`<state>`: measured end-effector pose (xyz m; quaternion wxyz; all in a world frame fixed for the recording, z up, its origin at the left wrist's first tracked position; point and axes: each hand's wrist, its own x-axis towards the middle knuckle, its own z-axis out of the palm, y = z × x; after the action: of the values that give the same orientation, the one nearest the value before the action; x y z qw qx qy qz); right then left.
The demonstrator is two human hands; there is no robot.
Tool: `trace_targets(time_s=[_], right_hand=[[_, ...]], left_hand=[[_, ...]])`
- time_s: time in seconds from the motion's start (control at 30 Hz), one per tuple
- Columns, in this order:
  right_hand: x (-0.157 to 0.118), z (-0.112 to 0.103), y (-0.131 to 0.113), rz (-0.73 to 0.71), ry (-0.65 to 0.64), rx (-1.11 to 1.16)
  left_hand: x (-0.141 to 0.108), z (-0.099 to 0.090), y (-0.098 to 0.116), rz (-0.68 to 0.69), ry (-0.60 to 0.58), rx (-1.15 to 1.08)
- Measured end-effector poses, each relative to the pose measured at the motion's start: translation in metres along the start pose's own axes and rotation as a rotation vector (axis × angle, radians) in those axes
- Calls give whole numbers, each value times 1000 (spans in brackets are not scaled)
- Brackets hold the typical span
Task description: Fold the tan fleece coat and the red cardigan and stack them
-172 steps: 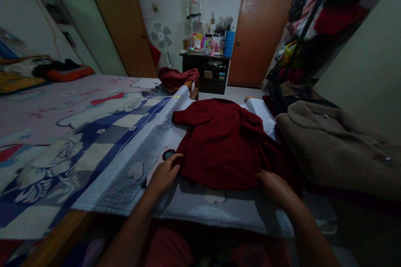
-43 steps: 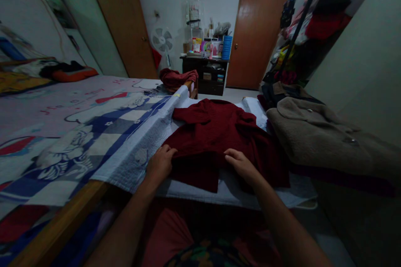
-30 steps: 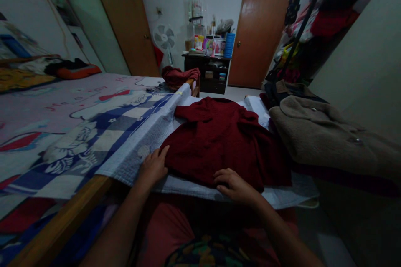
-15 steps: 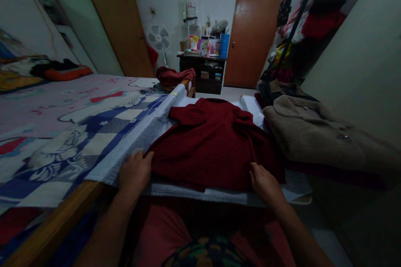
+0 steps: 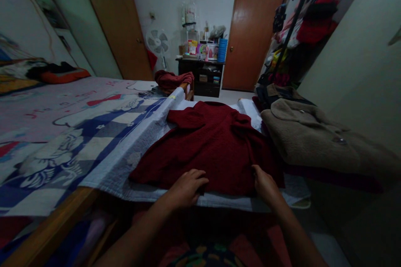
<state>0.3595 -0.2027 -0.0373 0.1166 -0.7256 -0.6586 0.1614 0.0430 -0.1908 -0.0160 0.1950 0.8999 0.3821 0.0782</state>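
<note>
A dark red garment [image 5: 206,146] lies spread on a pale cloth [image 5: 125,175], its short sleeves toward the far side and its wide hem toward me. My left hand [image 5: 189,185] rests at the hem near the middle, fingers spread and lying on the fabric. Right of it, my right hand [image 5: 263,179] has thumb and fingers pinched on the garment near the right part of the hem.
A patterned bed [image 5: 103,133] stretches along the left, with a wooden rail [image 5: 59,221] at its near edge. Folded brown clothing [image 5: 316,137] is stacked on the right. A fan [image 5: 157,41] and dark cabinet [image 5: 200,77] stand at the back.
My left hand has let go of the garment's left edge and moved right to the middle of the hem. That left corner now lies flat, further out to the left. My right hand has barely moved.
</note>
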Motion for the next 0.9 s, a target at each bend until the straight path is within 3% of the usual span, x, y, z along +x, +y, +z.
trace_targets(time_s=[0.13, 0.23, 0.33, 0.47, 0.67, 0.9], right_hand=[[-10, -6, 14, -241, -135, 59], [-16, -3, 17, -311, -160, 73], [-14, 3, 13, -261, -3, 77], [-10, 5, 6, -81, 177, 18], [-16, -6, 3, 1, -20, -13], [-21, -26, 8, -107, -59, 106]], left_hand=[[8, 2, -10, 13, 49, -78], [13, 6, -20, 7, 88, -141], [19, 9, -26, -41, 115, -193], [23, 8, -29, -199, 190, -290], [19, 0, -29, -232, 263, -397], [5, 10, -22, -35, 273, -205]])
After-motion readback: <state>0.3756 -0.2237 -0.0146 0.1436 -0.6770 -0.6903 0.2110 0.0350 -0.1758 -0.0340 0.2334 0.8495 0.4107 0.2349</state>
